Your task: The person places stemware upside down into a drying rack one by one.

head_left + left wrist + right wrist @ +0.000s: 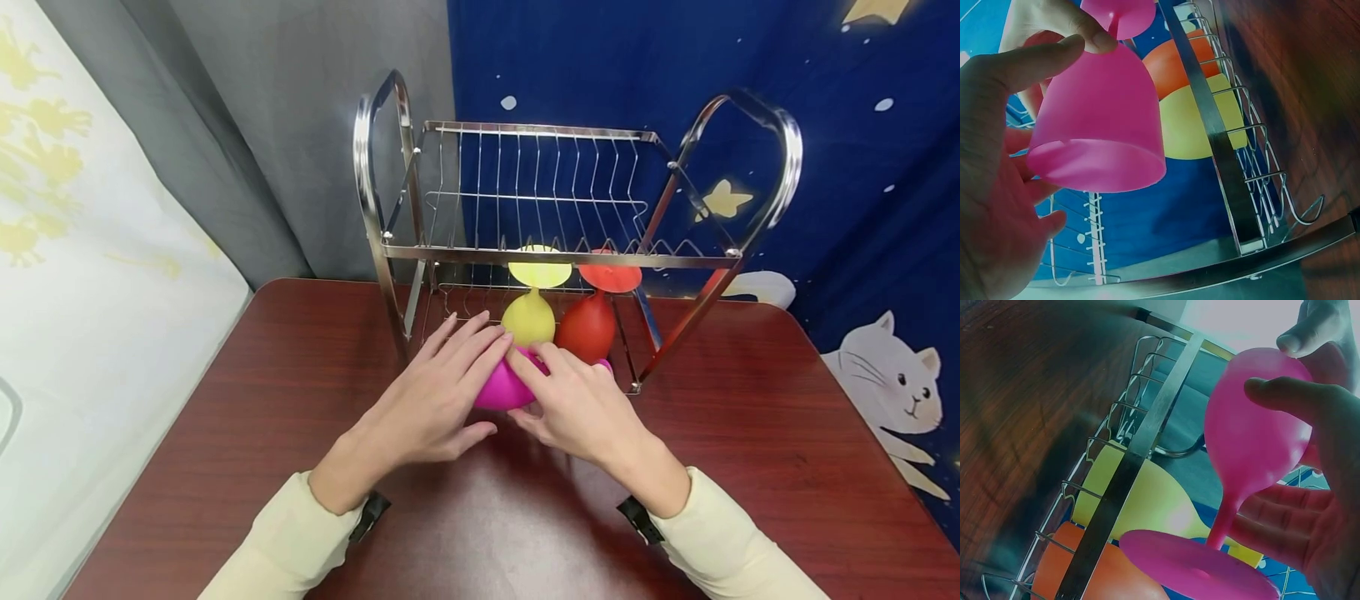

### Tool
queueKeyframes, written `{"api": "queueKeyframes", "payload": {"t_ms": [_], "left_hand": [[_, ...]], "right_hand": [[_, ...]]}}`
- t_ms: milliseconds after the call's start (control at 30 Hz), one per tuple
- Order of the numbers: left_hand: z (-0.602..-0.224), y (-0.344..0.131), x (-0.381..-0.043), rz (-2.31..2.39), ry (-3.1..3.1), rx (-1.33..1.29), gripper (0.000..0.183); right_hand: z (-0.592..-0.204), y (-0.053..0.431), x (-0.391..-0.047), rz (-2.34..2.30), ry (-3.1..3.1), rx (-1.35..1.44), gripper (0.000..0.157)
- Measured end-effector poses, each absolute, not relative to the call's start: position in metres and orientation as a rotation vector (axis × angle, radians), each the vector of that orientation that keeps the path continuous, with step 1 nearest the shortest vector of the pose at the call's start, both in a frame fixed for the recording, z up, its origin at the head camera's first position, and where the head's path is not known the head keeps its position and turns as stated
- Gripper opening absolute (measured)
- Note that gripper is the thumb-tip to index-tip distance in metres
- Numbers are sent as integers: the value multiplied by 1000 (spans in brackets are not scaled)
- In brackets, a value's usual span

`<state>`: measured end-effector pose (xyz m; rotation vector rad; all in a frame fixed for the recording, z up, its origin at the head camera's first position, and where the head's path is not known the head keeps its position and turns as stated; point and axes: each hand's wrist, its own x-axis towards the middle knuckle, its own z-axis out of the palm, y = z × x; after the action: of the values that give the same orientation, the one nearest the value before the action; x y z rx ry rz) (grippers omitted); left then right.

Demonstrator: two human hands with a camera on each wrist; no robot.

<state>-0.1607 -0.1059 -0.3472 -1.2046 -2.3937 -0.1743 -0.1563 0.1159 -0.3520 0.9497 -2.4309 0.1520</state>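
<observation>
A pink wine glass [502,385] lies on its side between the hands, its mouth toward the left and its foot to the right. My right hand [581,404] grips the bowl, thumb in front and fingers behind, as the right wrist view of the glass [1254,425] shows. Straight fingers of my left hand [427,404] reach past the far side of the bowl near the rim, with the thumb held apart. Just beyond, a yellow wine glass [528,318] and a red wine glass [587,327] stand upside down on the lower tier of the metal dish rack [555,257].
The rack's upper wire tier [536,196] spans above the glasses, between two looped side frames. It stands toward the back of a reddish-brown table [322,358]. Behind hang a grey curtain [315,125] and a blue curtain [585,67].
</observation>
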Motion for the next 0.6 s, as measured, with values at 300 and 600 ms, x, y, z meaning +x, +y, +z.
{"api": "queueKeyframes", "payload": {"t_ms": [300,600], "left_hand": [[-348,-99,-161,-171,-2403,-1189,103],[-351,-95,-160,-174,-2414,-1121,97]], "right_hand": [[-352,114,-156,65,-2356,988,62],[-351,113,-151,9,-2353,1018,62]]}}
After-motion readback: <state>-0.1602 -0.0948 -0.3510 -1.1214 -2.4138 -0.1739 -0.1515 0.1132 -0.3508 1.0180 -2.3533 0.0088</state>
